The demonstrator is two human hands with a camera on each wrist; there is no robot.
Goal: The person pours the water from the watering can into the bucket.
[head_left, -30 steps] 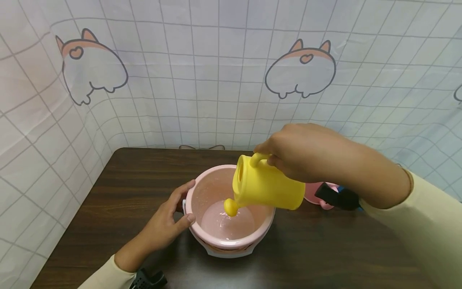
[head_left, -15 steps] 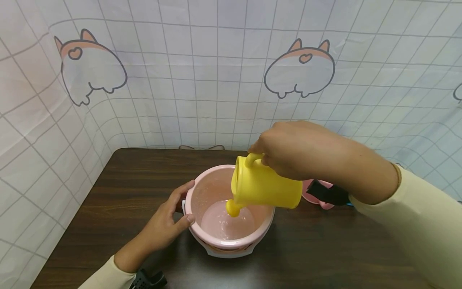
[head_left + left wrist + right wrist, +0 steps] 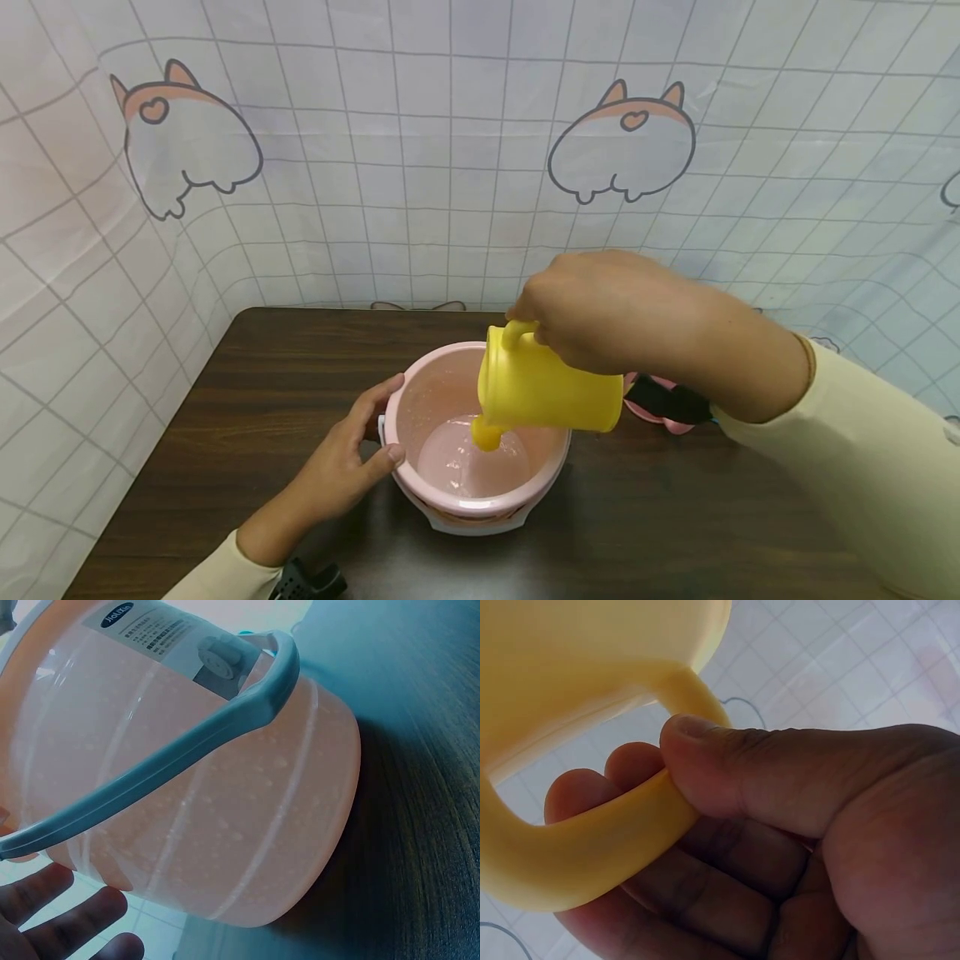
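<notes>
My right hand (image 3: 600,312) holds a yellow watering can (image 3: 551,387) by its handle (image 3: 600,851), fingers curled through the loop and thumb on top. Tipped well over to the left, the can has its round spout head (image 3: 486,434) low inside a pink bucket (image 3: 480,506). Shallow water (image 3: 457,462) ripples and glints on the bucket's floor. My left hand (image 3: 337,458) rests against the bucket's left rim, thumb and index finger spread along it. In the left wrist view its other fingers (image 3: 82,919) lie loosely extended below the bucket's grey-blue carrying handle (image 3: 180,750).
A dark wooden table (image 3: 300,358) bears the bucket. Behind the right forearm, a pink container (image 3: 660,412) is partly hidden by a black wrist strap (image 3: 667,400). White gridded cloth (image 3: 420,167) hangs close behind the table and along the left.
My right hand and the watering can have shifted slightly left over the bucket, the can still tipped. The left hand and bucket stay put.
</notes>
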